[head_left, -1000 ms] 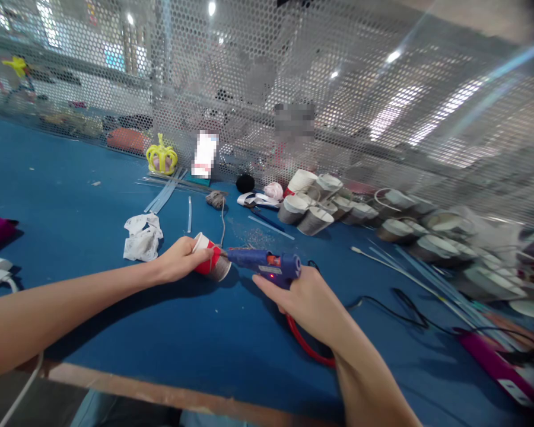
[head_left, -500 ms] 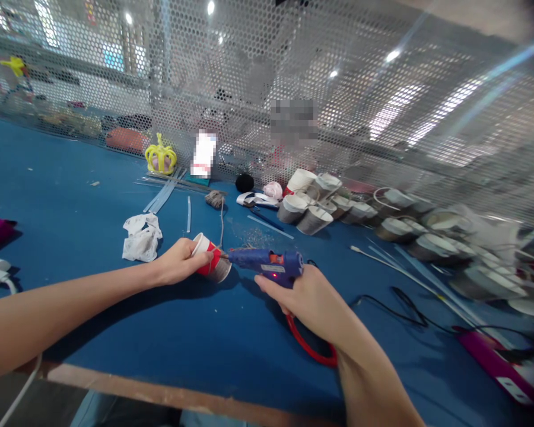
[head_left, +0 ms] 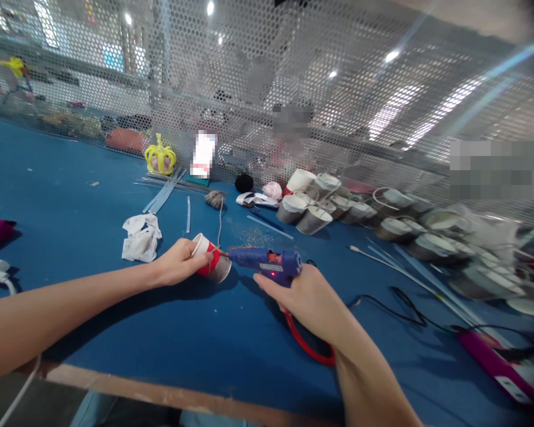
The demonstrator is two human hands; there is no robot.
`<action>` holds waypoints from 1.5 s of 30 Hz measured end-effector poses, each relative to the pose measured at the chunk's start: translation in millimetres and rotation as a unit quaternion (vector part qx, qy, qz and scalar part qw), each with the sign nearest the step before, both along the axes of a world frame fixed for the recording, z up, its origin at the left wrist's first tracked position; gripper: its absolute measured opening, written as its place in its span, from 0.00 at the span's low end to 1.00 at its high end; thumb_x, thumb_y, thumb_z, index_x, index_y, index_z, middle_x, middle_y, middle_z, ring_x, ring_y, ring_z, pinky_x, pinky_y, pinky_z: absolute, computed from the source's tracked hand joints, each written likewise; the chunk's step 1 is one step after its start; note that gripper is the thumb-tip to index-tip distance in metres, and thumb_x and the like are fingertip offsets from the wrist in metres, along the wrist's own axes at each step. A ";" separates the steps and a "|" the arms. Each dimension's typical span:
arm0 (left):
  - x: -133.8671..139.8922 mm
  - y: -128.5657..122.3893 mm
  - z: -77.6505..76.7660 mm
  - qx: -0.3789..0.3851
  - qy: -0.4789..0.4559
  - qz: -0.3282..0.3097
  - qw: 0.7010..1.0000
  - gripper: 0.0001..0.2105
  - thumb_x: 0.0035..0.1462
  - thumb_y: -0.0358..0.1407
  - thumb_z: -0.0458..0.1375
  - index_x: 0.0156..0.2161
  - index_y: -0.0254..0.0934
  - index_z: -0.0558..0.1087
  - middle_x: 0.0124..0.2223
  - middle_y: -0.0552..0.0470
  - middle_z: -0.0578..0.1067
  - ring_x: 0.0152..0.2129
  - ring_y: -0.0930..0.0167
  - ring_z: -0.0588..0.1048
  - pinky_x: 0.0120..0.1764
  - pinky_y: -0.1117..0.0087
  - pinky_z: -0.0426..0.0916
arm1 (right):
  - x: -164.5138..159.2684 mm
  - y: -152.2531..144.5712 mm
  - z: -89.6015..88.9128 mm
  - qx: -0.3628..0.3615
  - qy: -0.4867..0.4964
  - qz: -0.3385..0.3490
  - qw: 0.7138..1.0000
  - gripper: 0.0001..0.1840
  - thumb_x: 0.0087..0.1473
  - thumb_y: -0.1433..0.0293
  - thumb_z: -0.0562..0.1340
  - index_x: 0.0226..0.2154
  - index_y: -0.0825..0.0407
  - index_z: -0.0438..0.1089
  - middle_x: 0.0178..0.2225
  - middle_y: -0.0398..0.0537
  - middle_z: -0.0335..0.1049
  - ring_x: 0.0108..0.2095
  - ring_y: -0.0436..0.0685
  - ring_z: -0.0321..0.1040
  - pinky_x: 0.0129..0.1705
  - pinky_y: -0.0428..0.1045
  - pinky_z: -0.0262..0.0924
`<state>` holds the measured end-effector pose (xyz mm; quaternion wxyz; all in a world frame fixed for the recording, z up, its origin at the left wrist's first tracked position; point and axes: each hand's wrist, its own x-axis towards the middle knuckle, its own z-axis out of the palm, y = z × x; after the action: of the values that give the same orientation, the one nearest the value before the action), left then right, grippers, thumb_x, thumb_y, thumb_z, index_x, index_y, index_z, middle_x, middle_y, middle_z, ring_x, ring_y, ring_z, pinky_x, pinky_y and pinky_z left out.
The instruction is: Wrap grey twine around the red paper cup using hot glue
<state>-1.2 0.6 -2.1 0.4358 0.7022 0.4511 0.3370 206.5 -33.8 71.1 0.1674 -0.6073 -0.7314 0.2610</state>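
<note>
Tilted on its side, a red and white paper cup is in the grip of my left hand. Grey yarn covers its lower part, and a strand runs up from it to a small grey yarn ball. My right hand is wrapped round the handle of a blue hot glue gun with a lit red light. The gun's nozzle points left at the cup's side, at or very near the yarn's edge; whether it touches, I cannot tell. Red-handled scissors lie partly hidden beneath my right wrist.
Several yarn-wrapped cups stand along the mesh screen. Clear glue sticks, a yellow crown-shaped piece, a phone and crumpled white paper lie about. A purple power strip with black cable sits at right.
The glue gun and my right hand have shifted very slightly left along the cup. My left hand and the cup stay practically in place.
</note>
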 end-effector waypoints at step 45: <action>5.2 1.3 5.3 -0.081 -0.111 -0.007 0.991 0.13 0.48 0.38 0.50 0.28 0.29 0.72 0.24 0.52 0.72 0.23 0.73 0.69 0.29 0.75 0.63 | -5.7 -9.8 -1.5 0.075 -0.057 0.032 0.995 0.14 0.44 0.63 0.55 0.15 0.52 0.54 0.14 0.38 0.54 0.15 0.46 0.48 0.16 0.43 0.47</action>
<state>4.0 2.0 3.2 0.5409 0.6263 0.4205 0.3721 200.9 -43.6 69.5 0.1619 -0.5829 -0.7766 0.1758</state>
